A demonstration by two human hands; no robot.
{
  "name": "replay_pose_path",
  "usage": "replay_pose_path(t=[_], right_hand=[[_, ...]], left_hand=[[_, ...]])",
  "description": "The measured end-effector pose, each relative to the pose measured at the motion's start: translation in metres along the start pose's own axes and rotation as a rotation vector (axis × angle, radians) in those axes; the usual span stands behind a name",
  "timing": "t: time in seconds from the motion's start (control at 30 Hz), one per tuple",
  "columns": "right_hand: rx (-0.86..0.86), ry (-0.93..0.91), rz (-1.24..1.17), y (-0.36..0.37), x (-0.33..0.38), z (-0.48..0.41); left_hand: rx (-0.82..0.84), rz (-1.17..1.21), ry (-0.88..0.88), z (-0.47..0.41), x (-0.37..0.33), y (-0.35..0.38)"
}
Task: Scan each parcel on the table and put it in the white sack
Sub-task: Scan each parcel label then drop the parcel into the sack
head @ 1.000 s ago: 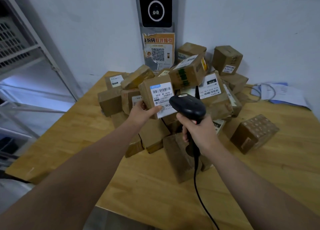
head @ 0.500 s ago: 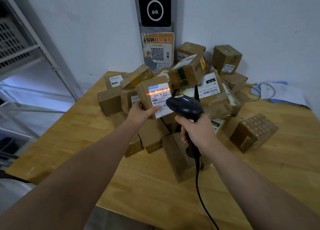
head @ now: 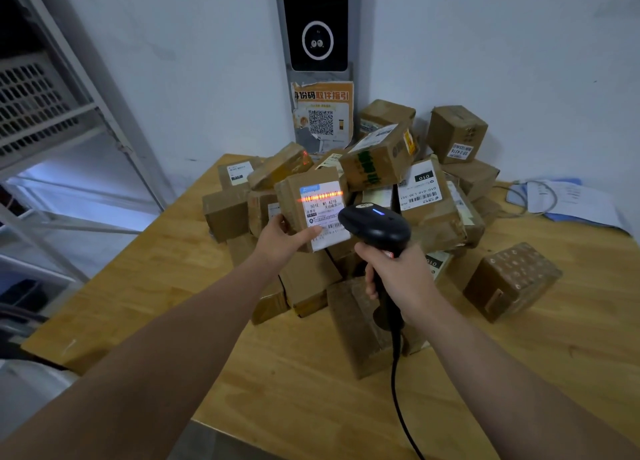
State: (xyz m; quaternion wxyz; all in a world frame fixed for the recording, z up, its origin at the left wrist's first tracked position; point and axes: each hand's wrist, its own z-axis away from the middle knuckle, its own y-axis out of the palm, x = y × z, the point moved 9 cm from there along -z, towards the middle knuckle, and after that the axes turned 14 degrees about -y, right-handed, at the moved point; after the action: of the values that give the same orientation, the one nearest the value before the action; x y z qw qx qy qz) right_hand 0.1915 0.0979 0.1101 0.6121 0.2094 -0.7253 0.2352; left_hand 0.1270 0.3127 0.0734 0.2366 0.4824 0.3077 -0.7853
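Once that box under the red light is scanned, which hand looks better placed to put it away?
Left, most likely. The left hand holds the parcel, thumb on its label, so it can carry it straight off. The right hand has its grip round the scanner and is not free.

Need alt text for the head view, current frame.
A person's left hand holds a labelled cardboard parcel while the right hand aims a black barcode scanner at it, an orange scan line across the label. Behind, more parcels are piled on a wooden table.
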Motion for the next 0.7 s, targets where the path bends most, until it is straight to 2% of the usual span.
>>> replay_pose_path(t=[0.2, 0.33, 0.53, 0.7], right_hand=[[0.132, -0.006, -0.076, 0.032, 0.003, 0.009], [0.278, 0.018, -0.104, 0.081, -0.002, 0.023], [0.429, 0.104, -0.245, 0.162, -0.019, 0.065], [0.605, 0.114, -0.154, 0.230, -0.050, 0.109]], left_hand=[[-0.028, 0.055, -0.002, 0.039, 0.008, -0.021], [-0.168, 0.090, -0.015, 0.074, 0.034, -0.067], [-0.388, 0.126, -0.153, 0.129, 0.109, -0.156], [-0.500, 0.165, -0.254, 0.182, 0.180, -0.231]])
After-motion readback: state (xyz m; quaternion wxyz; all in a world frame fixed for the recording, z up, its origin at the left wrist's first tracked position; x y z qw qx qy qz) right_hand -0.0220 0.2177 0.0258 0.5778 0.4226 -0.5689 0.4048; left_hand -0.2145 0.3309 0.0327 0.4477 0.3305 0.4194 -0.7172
